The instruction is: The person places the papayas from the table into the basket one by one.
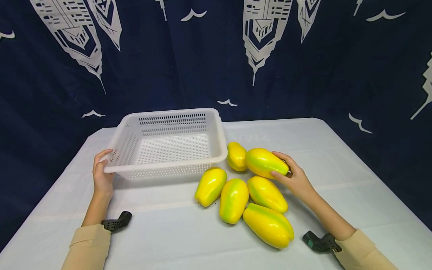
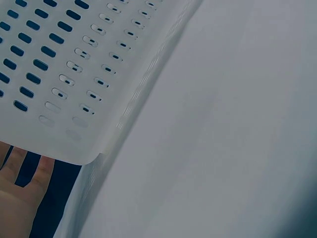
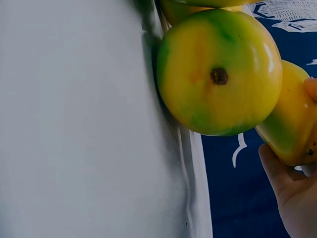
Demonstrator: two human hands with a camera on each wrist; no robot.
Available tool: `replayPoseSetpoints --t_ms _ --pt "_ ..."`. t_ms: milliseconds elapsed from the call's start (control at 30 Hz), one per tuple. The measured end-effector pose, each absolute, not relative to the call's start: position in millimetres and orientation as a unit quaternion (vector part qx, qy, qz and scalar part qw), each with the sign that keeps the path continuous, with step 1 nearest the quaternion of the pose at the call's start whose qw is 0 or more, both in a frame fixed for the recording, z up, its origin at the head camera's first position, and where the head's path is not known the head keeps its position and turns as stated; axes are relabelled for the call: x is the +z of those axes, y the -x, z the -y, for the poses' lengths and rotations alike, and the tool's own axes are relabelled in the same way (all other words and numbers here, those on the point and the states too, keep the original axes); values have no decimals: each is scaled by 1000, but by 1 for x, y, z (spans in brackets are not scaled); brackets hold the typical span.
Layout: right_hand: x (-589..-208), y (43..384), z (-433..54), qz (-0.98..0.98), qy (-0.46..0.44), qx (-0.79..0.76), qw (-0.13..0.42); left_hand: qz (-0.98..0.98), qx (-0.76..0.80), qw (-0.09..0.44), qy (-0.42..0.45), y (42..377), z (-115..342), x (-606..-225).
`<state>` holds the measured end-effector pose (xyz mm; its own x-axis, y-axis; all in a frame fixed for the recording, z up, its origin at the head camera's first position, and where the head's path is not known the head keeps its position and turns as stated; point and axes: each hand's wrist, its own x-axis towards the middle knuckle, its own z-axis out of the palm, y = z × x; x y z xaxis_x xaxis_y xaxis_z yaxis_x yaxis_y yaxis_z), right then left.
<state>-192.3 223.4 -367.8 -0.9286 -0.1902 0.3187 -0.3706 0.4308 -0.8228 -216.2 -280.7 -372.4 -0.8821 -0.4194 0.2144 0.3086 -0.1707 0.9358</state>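
Observation:
A white plastic basket (image 1: 182, 164) with slotted walls stands at the back left of the table, with nothing inside it. My left hand (image 1: 102, 176) grips its left rim near the front corner; in the left wrist view, fingers (image 2: 43, 171) pass behind the basket wall (image 2: 54, 126). On the right, my right hand (image 1: 297, 180) holds a yellow-green papaya (image 1: 264, 162) by its right end, thumb on the near side. The right wrist view shows this held papaya (image 3: 290, 119) beyond another papaya (image 3: 218, 104) with a brown stem scar.
Several more papayas lie between basket and right hand: one papaya (image 1: 237, 155) by the basket's right wall, others nearer, the closest papaya (image 1: 269, 226) at front. A white cloth covers the table (image 1: 162, 228). Behind it hangs a dark blue curtain (image 1: 202, 67) with white prints.

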Motion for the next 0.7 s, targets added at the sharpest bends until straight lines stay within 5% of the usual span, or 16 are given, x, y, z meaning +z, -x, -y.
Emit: replayPoseSetpoints --t_ms 700 --pt "-361 193 -218 846 -174 498 84 608 -754 241 -49 216 280 -372"
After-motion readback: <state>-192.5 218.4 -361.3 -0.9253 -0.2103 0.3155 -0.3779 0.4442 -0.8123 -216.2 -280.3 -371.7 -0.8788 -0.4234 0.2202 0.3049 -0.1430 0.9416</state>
